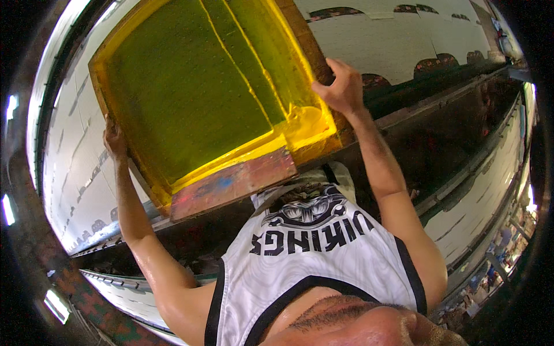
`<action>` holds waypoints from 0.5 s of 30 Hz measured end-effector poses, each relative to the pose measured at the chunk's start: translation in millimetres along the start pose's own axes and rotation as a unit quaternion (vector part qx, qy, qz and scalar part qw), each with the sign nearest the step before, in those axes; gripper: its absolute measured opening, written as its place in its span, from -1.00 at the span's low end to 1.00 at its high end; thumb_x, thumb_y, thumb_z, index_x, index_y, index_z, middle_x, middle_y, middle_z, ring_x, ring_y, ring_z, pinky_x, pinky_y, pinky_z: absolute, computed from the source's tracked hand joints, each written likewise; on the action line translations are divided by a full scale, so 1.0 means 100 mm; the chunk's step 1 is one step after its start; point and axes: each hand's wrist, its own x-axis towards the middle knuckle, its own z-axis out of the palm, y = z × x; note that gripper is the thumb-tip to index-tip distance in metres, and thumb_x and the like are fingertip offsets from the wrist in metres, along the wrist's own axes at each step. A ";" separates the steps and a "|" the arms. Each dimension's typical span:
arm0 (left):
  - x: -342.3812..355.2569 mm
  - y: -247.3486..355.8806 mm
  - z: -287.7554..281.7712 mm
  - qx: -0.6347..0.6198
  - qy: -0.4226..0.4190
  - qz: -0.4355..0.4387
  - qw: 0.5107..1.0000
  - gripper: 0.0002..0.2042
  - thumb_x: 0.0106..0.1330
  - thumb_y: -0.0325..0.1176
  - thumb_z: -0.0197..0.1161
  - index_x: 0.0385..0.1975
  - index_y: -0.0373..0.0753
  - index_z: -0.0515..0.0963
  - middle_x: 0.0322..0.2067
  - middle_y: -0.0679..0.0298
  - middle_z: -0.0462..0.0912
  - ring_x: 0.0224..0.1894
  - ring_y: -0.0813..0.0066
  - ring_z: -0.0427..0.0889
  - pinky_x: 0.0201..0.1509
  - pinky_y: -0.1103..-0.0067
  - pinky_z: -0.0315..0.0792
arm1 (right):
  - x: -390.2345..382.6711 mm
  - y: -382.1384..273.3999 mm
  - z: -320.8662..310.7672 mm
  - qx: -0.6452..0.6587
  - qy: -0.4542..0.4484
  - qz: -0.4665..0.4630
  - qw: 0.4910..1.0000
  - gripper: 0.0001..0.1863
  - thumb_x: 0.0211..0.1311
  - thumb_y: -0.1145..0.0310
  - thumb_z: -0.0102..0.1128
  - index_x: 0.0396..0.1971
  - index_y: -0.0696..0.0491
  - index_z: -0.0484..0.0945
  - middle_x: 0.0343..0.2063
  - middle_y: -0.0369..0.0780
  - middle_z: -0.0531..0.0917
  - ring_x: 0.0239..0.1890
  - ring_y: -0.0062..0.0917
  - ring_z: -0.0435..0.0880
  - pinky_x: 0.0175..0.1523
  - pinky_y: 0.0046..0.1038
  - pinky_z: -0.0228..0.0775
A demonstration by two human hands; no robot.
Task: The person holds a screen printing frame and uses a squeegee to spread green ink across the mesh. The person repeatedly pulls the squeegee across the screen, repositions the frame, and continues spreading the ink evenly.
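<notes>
A large wooden-framed printing screen with yellow-green mesh fills the upper middle of the view, tilted up in front of me. My left hand grips its left edge. My right hand grips the frame's right side near the top. A wooden squeegee blade smeared with red and blue ink lies along the screen's near edge, with yellow ink pooled beside it. My white sleeveless jersey shows below the screen.
Long white printing tables run along the left, and another at the upper right carries dark printed shapes. A dark gap with metal rails lies between tables at right. Coloured items sit at the far right edge.
</notes>
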 end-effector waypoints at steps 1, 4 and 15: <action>0.02 0.22 0.08 0.002 -0.001 -0.007 1.000 -0.49 0.60 -0.23 0.24 0.53 -0.05 0.47 0.09 -0.03 0.75 0.02 0.07 0.74 0.16 0.22 0.58 | 0.04 0.25 -0.07 -0.011 0.004 0.003 1.000 -0.48 -0.02 0.15 0.48 -0.11 0.21 0.70 -0.19 0.08 0.77 -0.14 0.08 0.78 0.00 0.00 0.64; 0.02 0.50 0.04 0.131 -0.007 -0.069 0.989 -0.49 0.57 -0.22 0.26 0.51 0.05 0.50 -0.10 -0.06 0.76 -0.13 0.03 0.75 0.00 0.20 0.60 | 0.11 0.30 -0.13 0.019 -0.091 0.092 0.991 -0.33 -0.02 0.12 0.51 0.08 0.24 0.71 0.00 0.15 0.77 0.04 0.08 0.79 0.20 -0.05 0.63; -0.36 2.04 1.37 0.071 0.016 -0.102 0.992 -0.44 0.49 -0.17 0.38 0.49 0.05 0.49 -0.13 0.07 0.76 -0.08 0.08 0.73 0.02 0.21 0.62 | 0.28 2.02 -0.35 -0.068 -0.110 0.121 0.984 -0.14 0.05 0.07 0.57 0.28 0.35 0.59 0.29 0.21 0.63 0.37 0.01 0.63 0.48 -0.15 0.45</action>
